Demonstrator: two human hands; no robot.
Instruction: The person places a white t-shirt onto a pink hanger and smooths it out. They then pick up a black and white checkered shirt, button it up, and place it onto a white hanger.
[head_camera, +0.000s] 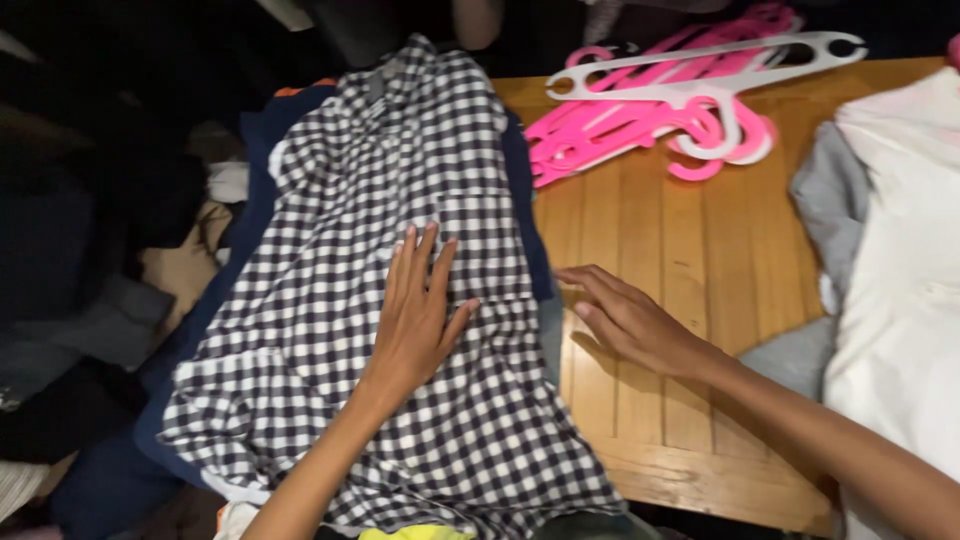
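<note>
Pressing flat at frame centre, your left hand (415, 315) rests open on the checked shirt (400, 300), already spread; your right hand (630, 320) hovers open over the desk (690, 260). Folding looks undone.

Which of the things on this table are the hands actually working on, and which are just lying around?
In hand:
- checked shirt, pressed flat by the left hand
- right hand, by the shirt's edge on the wooden table

Lying about:
- pink and white hangers
- white garment over a grey one
- dark blue cloth beneath the shirt
- dark clothes pile
</note>
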